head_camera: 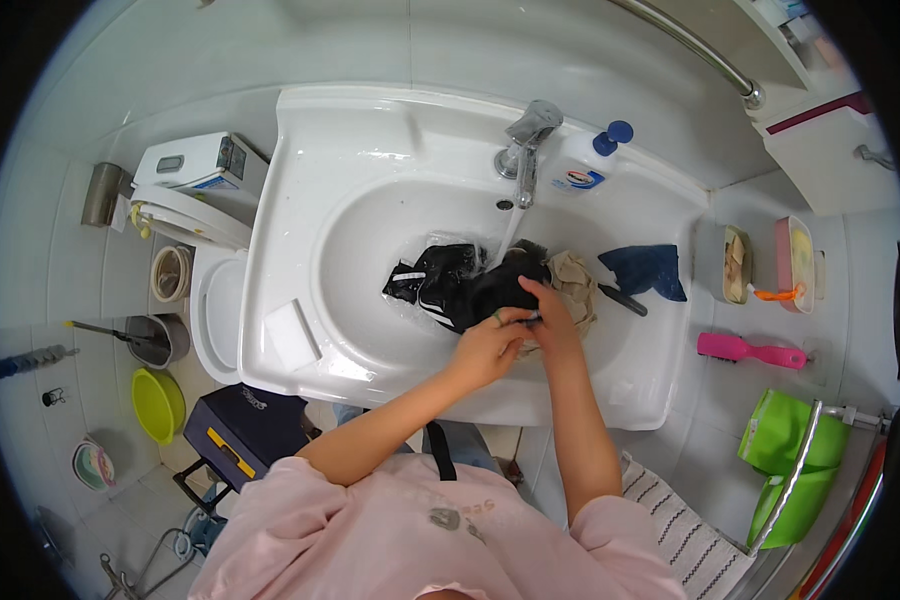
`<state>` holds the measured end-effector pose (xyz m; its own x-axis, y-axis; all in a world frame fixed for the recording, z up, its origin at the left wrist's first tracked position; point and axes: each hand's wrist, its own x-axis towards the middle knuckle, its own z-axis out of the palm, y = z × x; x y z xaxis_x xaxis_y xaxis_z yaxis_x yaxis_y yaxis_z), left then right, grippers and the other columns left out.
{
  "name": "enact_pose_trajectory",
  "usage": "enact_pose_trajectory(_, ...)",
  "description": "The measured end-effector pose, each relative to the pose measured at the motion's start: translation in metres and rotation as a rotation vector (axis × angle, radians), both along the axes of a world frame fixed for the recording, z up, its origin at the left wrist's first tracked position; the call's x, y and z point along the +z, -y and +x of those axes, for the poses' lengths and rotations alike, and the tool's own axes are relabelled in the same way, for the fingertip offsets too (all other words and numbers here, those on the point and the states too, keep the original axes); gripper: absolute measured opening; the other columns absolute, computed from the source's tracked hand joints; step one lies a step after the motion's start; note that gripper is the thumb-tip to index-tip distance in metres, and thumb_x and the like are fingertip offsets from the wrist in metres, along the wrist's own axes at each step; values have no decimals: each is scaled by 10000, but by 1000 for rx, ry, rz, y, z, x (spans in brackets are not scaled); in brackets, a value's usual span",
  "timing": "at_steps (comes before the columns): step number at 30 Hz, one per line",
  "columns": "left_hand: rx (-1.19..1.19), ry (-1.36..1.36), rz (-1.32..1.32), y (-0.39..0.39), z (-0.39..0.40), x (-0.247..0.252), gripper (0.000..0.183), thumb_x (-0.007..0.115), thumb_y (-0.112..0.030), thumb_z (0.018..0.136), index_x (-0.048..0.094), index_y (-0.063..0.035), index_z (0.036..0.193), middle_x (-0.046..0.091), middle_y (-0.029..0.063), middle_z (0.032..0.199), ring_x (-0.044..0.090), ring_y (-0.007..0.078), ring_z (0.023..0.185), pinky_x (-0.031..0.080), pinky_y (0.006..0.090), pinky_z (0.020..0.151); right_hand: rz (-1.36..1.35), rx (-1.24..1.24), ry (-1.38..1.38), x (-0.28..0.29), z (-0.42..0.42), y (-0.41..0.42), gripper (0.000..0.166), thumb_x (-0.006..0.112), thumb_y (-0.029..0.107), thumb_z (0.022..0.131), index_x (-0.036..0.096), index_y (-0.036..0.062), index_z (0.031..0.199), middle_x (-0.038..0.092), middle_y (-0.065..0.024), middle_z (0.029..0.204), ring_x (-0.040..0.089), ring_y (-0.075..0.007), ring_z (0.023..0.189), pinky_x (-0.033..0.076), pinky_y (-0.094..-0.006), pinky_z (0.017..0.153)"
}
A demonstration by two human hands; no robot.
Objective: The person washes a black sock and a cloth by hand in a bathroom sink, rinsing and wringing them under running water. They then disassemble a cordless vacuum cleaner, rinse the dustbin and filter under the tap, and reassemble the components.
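Note:
Wet black fabric with white stripes lies bunched in the white washbasin. My left hand, with a green ring on one finger, grips the near right part of this fabric. Against it, my right hand holds the same part, thumb on top; some fingertips are hidden. Water runs from the chrome faucet onto the black fabric. A wet beige cloth sits just right of the fabric, partly behind my right hand. Further right are a dark handle and a navy cloth on the basin.
A white pump bottle with a blue top stands right of the faucet. A white block rests on the left rim. On the right wall are soap holders and a pink brush. A toilet is at left.

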<state>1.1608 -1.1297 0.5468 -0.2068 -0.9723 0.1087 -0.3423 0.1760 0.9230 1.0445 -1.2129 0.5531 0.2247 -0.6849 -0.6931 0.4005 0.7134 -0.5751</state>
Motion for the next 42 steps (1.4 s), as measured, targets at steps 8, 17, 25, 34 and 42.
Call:
enact_pose_trajectory(8, 107, -1738, 888, 62, 28, -39, 618, 353, -536, 801, 421, -27, 1145, 525, 119, 987, 509, 234, 944, 393, 359, 852, -722, 242, -580, 59, 55, -80, 387, 584, 79, 663, 450, 45, 1025, 498, -92, 957, 494, -184, 861, 388, -268, 791)
enact_pose_trajectory(17, 580, -892, 830, 65, 6, -8, 283, 482, -223, 827, 497, -49, 1049, 542, 42, 987, 495, 142, 924, 398, 248, 789, -819, 74, -1279, 10, 8, 12, 373, 612, 287, 713, 501, 2, 927, 563, -178, 825, 539, -335, 771, 422, -350, 676)
enact_pose_trajectory(25, 170, -1085, 1178, 29, 30, 3, 673, 434, -538, 781, 300, -41, 1215, 406, 201, 1184, 432, 302, 1075, 338, 400, 869, -689, 119, -341, 131, -11, 36, 215, 582, 37, 730, 499, 36, 928, 549, -45, 858, 506, -109, 799, 411, -228, 706)
enact_pose_trajectory(34, 362, -1577, 986, 109, 25, -43, 445, 444, -359, 816, 465, 16, 1055, 553, 104, 943, 535, 237, 891, 415, 349, 828, -1029, 1162, -371, 191, -45, -17, 236, 452, -69, 507, 523, 31, 709, 538, -157, 1052, 480, -317, 1011, 353, -318, 872)
enact_pose_trajectory(42, 379, -1747, 1045, 74, 28, 12, 231, 383, -116, 695, 504, 3, 850, 564, 114, 841, 559, 238, 792, 466, 343, 766, -610, -132, -202, 44, -83, 38, 297, 470, 100, 801, 466, 73, 1096, 466, -82, 1160, 386, -237, 1121, 301, -362, 932)
